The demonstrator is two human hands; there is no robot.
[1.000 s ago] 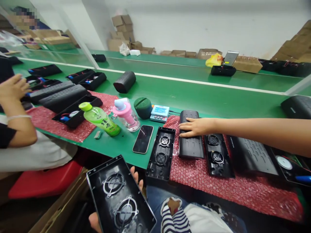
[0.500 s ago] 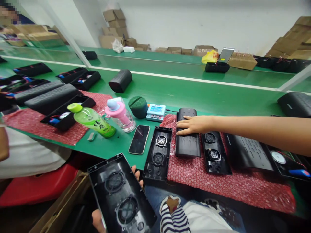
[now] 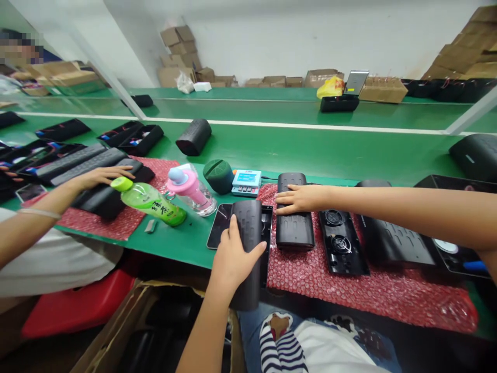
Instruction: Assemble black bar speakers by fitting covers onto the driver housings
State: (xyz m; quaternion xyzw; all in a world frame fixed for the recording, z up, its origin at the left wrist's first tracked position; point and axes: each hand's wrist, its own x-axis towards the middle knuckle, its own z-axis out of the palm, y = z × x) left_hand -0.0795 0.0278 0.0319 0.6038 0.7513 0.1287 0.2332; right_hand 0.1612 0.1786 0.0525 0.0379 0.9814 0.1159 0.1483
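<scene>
My left hand (image 3: pixel 233 256) holds a black casing (image 3: pixel 250 285), its ribbed outer side up and its near end past the table edge. The thumb lies over its top; the other fingers reach along its left side. Under this casing a second open casing (image 3: pixel 266 223) shows only in part. With fingers stretched out, my right hand (image 3: pixel 291 199) lies flat on a closed black case (image 3: pixel 295 233) on red bubble wrap (image 3: pixel 310 280). To its right is an open casing with two round grilles (image 3: pixel 341 243).
A phone (image 3: pixel 220 225), a pink-lidded bottle (image 3: pixel 190 191), a green bottle (image 3: pixel 151 202), a green round speaker (image 3: pixel 218 175) and a small blue meter (image 3: pixel 247 182) stand nearby. At left, a co-worker's hand (image 3: pixel 103 176) touches a black case. A cardboard box (image 3: pixel 104 326) is below the table.
My left hand has turned its casing ribbed side up and brought it up and right over the casing on the table. My right hand stays on the case. The co-worker's arm has come into view.
</scene>
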